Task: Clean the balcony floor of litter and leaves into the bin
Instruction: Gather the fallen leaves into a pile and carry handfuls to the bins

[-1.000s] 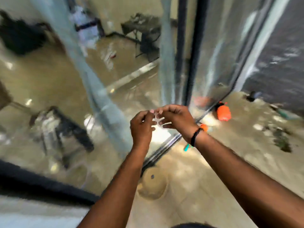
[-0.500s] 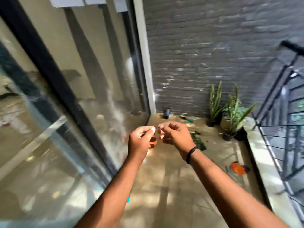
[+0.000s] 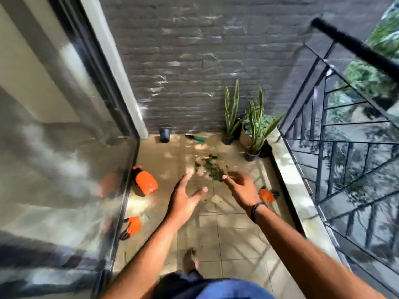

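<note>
A heap of green leaves lies on the tiled balcony floor, just beyond my fingertips. My left hand is held out over the tiles with its fingers spread, holding nothing. My right hand reaches forward beside it, fingers loose and blurred by motion, with nothing in it. A black band sits on my right wrist. No bin is in sight.
An orange spray bottle lies by the glass sliding door. Orange gloves lie at left and right. A black pot, a trowel and potted plants line the brick wall. A railing borders the right.
My view swung from the glass door down to the balcony floor. My hands, pinched together before, have parted and spread out over the tiles.
</note>
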Tool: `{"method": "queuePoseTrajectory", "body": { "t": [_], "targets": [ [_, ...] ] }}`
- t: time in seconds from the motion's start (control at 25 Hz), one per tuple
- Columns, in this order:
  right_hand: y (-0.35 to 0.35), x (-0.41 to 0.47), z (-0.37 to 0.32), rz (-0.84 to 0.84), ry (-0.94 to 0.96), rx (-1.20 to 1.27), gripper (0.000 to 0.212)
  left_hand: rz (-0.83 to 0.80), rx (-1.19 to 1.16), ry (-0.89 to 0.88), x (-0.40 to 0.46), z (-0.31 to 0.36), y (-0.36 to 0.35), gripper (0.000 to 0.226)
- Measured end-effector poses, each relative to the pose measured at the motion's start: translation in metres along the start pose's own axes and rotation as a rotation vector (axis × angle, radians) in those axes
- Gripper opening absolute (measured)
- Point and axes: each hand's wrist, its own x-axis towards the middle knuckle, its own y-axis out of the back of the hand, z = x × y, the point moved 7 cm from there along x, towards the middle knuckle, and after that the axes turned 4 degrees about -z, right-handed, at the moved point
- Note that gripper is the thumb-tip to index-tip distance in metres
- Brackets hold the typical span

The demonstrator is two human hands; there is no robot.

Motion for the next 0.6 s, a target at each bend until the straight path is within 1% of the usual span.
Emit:
{"method": "queuePoseTrajectory", "body": {
  "t": [0.08,0.12,0.28,0.4,0.52,0.6],
  "targets": [
    [-0.007,0.036,0.013,0.003,-0.072,-0.036,0.043,-0.052,0.008,0.059,0.045,-0.022,-0.008,0.098],
    [-0.008,0.051,0.017,0.005,-0.091,-0.053,0.044,-0.078,0.032,0.098,0.065,-0.031,-0.014,0.098],
    [-0.019,0.109,0.042,-0.069,-0.152,-0.093,0.043,-0.072,0.102,0.185,0.133,-0.059,-0.039,0.074],
    [-0.033,0.17,0.091,-0.186,-0.225,-0.19,0.045,-0.179,0.215,0.272,0.183,-0.098,-0.067,0.072],
    [-0.058,0.245,0.154,-0.329,-0.243,-0.362,0.048,-0.202,0.299,0.341,0.228,-0.169,-0.09,0.075],
    [-0.089,0.308,0.233,-0.45,-0.26,-0.478,0.051,-0.224,0.334,0.454,0.262,-0.254,-0.116,0.075]
  ]
}}
